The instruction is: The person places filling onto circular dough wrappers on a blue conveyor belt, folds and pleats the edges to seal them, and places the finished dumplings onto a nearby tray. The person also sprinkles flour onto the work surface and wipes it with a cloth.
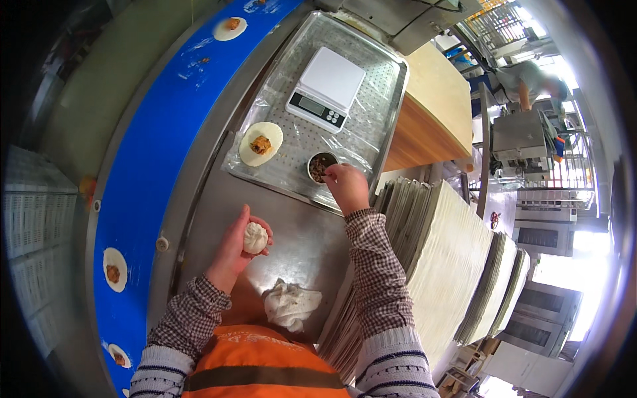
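Note:
A pleated white bun (255,237) rests in my left hand (240,247), cupped by the fingers and thumb. My right hand (348,186) reaches to a small round metal cup (312,174) of brown crumbly bits, its fingertips pinched together at the rim. Whether bits are between those fingertips is too small to tell. The cup stands on a perforated metal tray (279,79) covered with clear plastic film. Left of the cup on the tray lies a flat round dough wrapper (270,154) with orange-brown filling (261,144) in its middle.
A white digital scale (330,85) sits on the tray. A blue conveyor belt (142,179) along the left carries several filled wrappers (115,268). A crumpled white cloth (290,304) lies near my orange apron. Stacked cloth-covered boards (444,252) stand at right; a person (527,83) is far off.

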